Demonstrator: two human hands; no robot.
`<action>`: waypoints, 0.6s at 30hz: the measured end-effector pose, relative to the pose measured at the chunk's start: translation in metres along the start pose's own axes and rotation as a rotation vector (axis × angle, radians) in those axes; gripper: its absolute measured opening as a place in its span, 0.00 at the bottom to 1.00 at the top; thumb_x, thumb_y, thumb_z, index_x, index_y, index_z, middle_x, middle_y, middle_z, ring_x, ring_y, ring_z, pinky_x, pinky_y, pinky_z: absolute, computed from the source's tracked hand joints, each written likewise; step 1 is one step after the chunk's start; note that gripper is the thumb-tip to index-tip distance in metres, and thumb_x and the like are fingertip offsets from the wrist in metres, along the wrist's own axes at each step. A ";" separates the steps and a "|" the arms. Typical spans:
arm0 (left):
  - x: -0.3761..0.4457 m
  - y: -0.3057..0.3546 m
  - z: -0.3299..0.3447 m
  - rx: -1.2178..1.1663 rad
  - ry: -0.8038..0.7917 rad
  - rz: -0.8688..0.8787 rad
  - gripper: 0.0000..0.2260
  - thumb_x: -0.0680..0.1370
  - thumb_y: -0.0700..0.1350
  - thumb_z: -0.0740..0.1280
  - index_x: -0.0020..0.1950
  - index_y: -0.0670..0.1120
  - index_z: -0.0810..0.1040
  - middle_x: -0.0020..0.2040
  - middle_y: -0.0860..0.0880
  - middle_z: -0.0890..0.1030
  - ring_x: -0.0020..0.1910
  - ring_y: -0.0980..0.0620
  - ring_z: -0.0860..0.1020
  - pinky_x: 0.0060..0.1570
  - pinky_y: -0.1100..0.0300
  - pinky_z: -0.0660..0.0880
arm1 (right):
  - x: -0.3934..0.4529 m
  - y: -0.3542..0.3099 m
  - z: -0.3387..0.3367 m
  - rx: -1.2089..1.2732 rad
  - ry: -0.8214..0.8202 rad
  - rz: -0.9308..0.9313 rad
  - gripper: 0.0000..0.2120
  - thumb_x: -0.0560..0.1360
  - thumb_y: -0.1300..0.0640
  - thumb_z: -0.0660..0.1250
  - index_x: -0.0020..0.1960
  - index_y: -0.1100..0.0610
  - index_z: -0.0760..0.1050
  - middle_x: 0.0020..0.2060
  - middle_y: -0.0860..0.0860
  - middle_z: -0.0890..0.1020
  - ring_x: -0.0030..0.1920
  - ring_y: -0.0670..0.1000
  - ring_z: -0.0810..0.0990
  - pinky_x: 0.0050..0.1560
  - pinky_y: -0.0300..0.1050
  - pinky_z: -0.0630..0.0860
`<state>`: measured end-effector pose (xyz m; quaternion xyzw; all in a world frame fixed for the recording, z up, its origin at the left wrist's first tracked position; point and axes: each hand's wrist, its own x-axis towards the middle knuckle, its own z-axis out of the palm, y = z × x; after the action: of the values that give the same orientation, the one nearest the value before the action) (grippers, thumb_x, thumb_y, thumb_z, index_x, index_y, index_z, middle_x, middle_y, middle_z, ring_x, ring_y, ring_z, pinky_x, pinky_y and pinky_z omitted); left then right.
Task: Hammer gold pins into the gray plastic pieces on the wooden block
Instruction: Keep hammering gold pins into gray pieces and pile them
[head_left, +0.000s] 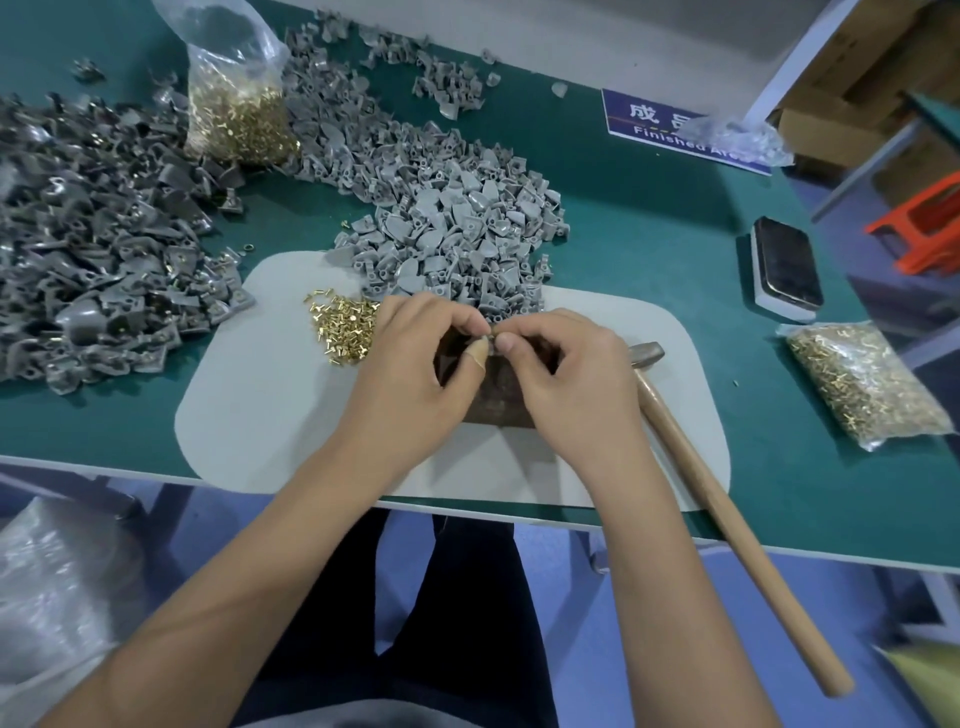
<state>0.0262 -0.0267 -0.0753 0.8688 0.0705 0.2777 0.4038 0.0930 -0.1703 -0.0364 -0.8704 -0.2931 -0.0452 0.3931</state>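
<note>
Both hands meet over a dark wooden block (501, 402) on a white mat (270, 415). My left hand (415, 364) and my right hand (571, 374) pinch a small gray plastic piece (491, 340) between their fingertips above the block; most of the piece is hidden. Loose gold pins (343, 325) lie on the mat just left of my left hand. A heap of gray plastic pieces (457, 228) spreads behind the hands. The hammer (727, 499) lies on the mat right of my right hand, its wooden handle sticking out past the table's front edge.
A darker heap of gray pieces (93, 234) covers the left of the green table (649, 218). An open bag of gold pins (236, 104) stands at the back, another bag of pins (862, 382) lies at the right. A phone (787, 265) and a blue sign (675, 130) sit far right.
</note>
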 end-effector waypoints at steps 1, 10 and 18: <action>0.000 -0.001 0.000 -0.006 0.007 -0.003 0.04 0.78 0.42 0.70 0.51 0.49 0.80 0.49 0.55 0.77 0.54 0.52 0.69 0.53 0.68 0.63 | 0.002 -0.001 -0.001 -0.016 -0.011 -0.006 0.05 0.76 0.62 0.72 0.48 0.54 0.86 0.42 0.44 0.84 0.45 0.42 0.78 0.49 0.30 0.70; 0.001 -0.001 -0.001 -0.099 -0.001 -0.089 0.02 0.78 0.45 0.73 0.50 0.52 0.83 0.54 0.53 0.79 0.61 0.51 0.71 0.62 0.60 0.66 | 0.027 -0.012 -0.017 -0.250 -0.212 -0.030 0.02 0.75 0.52 0.74 0.44 0.46 0.86 0.38 0.43 0.82 0.40 0.44 0.78 0.45 0.44 0.76; 0.000 -0.001 -0.002 -0.081 0.026 -0.087 0.02 0.78 0.46 0.73 0.50 0.50 0.84 0.52 0.54 0.80 0.59 0.50 0.73 0.60 0.68 0.63 | 0.031 -0.023 -0.021 -0.418 -0.333 -0.173 0.05 0.78 0.54 0.69 0.46 0.51 0.83 0.41 0.47 0.78 0.48 0.52 0.77 0.50 0.51 0.76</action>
<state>0.0248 -0.0244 -0.0752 0.8444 0.1022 0.2735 0.4492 0.1089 -0.1588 0.0029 -0.8997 -0.4113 0.0056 0.1463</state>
